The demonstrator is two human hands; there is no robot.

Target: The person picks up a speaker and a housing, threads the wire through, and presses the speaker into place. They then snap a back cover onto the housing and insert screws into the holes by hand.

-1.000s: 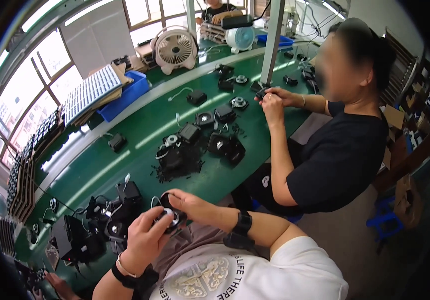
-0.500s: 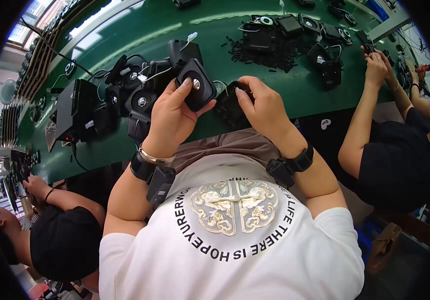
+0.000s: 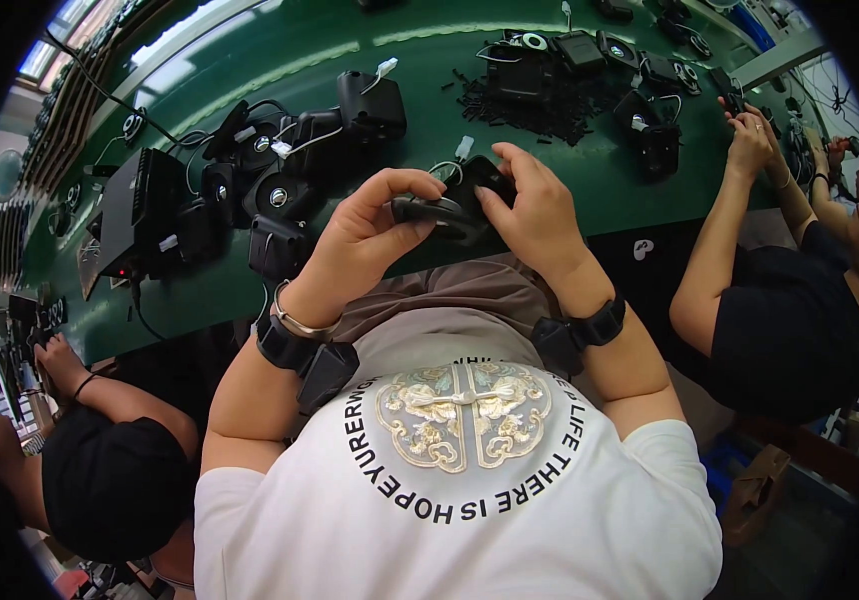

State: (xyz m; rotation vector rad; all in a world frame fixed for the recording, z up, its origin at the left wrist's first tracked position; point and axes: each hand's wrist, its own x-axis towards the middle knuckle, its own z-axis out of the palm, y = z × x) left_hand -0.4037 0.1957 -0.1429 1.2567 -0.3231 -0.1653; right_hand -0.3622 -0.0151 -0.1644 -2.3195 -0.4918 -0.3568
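Note:
My left hand [image 3: 368, 230] pinches a black speaker front panel [image 3: 434, 212] by its edges, thumb below and fingers above. The panel is tipped nearly edge-on, so its face barely shows. Close against it, my right hand [image 3: 535, 208] grips a black plastic speaker housing [image 3: 480, 178], thumb on the near side. A thin cable with a white connector [image 3: 465, 148] sticks up from between the two parts. Whether panel and housing touch cannot be made out.
Left on the green bench [image 3: 420, 110] lie black speaker units [image 3: 278, 195], a finished-looking black housing [image 3: 372, 105] and a black box with a red light [image 3: 145, 215]. Small black strips [image 3: 550, 120] are heaped at the far right. Co-workers sit on both sides.
My left hand has turned the panel from face-up to nearly edge-on and brought it right, up to the housing. My right hand has tilted the housing, and the white connector now shows above it.

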